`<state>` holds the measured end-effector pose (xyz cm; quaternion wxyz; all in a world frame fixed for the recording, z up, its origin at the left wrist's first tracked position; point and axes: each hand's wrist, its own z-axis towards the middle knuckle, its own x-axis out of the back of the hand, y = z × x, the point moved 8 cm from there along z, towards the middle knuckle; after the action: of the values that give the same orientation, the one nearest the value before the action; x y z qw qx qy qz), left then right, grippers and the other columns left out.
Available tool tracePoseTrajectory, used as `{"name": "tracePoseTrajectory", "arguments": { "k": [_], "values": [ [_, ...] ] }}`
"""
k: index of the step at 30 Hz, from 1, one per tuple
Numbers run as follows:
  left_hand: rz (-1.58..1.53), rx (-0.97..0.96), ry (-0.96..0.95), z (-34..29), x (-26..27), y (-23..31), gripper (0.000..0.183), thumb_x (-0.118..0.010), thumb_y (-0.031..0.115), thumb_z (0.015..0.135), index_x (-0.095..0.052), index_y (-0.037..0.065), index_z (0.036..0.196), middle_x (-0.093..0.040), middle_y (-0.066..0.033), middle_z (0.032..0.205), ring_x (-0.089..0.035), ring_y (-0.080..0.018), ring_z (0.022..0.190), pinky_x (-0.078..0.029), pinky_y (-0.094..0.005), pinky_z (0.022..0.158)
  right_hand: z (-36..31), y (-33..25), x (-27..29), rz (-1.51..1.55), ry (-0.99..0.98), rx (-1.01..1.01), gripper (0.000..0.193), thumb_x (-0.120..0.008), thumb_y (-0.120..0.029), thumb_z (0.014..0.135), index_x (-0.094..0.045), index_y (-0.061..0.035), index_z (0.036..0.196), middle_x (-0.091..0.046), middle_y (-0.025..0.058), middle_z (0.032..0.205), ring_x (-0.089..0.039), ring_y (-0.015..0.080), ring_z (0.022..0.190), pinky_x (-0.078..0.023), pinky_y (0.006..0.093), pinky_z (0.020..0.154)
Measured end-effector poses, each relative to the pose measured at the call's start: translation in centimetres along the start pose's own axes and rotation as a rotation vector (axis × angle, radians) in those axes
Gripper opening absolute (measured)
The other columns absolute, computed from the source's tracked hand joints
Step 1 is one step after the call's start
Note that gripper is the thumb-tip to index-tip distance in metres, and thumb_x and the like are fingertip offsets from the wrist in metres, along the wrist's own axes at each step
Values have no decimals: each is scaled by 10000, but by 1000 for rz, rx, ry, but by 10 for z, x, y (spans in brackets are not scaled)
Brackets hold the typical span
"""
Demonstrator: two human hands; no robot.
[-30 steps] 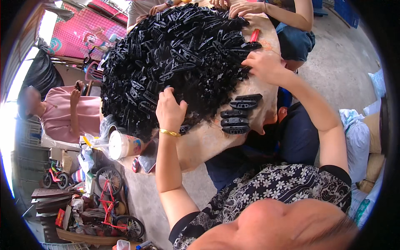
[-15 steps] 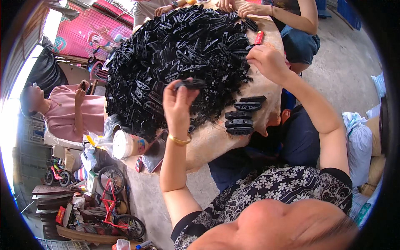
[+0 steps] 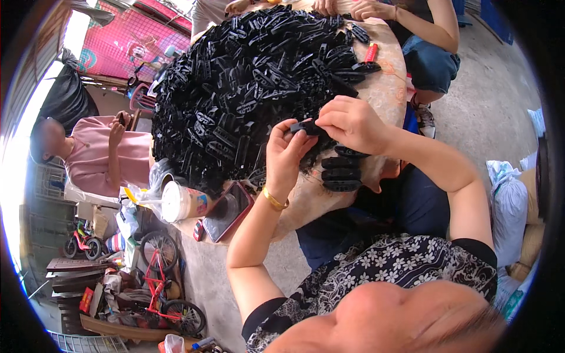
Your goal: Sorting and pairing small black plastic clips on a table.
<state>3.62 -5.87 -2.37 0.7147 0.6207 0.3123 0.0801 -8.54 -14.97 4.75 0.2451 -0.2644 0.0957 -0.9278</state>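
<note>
My left hand (image 3: 285,159) is closed around a black elongated plastic part (image 3: 304,126), held just above the near right side of a big heap of similar black parts (image 3: 235,88). Against the right end of that part, my right hand (image 3: 356,125) has its fingers pinched together; whatever lies between those fingertips is hidden. Below my right hand, a short row of black oval plastic pieces (image 3: 342,174) lies side by side on the tablecloth (image 3: 385,88), partly covered by the hand.
A red lighter-like object (image 3: 371,53) lies by the heap's right edge. At the table's near left are a lidded cup (image 3: 176,202) and a dark phone or tablet (image 3: 229,212). Co-workers' hands (image 3: 374,10) rest at the far edge; a person in pink (image 3: 100,150) sits left.
My left hand has moved right with the black part. My right hand has come down and left from the heap's edge to meet it. The dark tablet-like object is less covered now.
</note>
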Motion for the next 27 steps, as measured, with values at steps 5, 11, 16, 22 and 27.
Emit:
{"name": "tracePoseTrajectory", "arguments": {
  "k": [5,11,16,22,27],
  "values": [
    [-2,7,23,-3,-5,3,284,-545,28,891,-430,-7,1148,-599,-146,1080,-617,-179,932,-535,-308,839,-3,-13,-8,-103,-142,104,180,-670,-12,693,-617,-38,863,-596,93,894,-583,257,818,-491,346,668],
    [32,-2,-12,-7,-14,11,276,-614,11,839,-494,-18,1085,-620,-130,1043,-626,-148,856,-535,-251,755,-4,8,-9,311,-118,-225,221,-667,-94,720,-595,-6,910,-610,97,916,-589,227,835,-496,296,705],
    [400,-217,-6,-21,-25,26,272,-612,-59,815,-497,-35,1060,-620,-113,1052,-592,-90,852,-508,-214,726,-21,26,-27,464,-406,-590,316,-685,-130,739,-619,17,1011,-641,115,763,-589,159,635,-469,273,598],
    [802,-378,46,-14,-22,60,365,-703,9,742,-520,0,1058,-579,-92,1034,-569,-152,872,-500,-246,721,-14,35,-10,328,-387,-464,283,-676,-143,735,-644,17,967,-634,126,709,-589,161,612,-464,283,579],
    [2063,-198,439,-9,50,97,399,-753,284,697,-601,41,974,-542,-123,966,-528,-300,941,-495,-378,759,-33,57,5,168,-730,-458,239,-645,-199,757,-676,-15,906,-651,138,803,-613,229,686,-475,316,623]
  ]
}}
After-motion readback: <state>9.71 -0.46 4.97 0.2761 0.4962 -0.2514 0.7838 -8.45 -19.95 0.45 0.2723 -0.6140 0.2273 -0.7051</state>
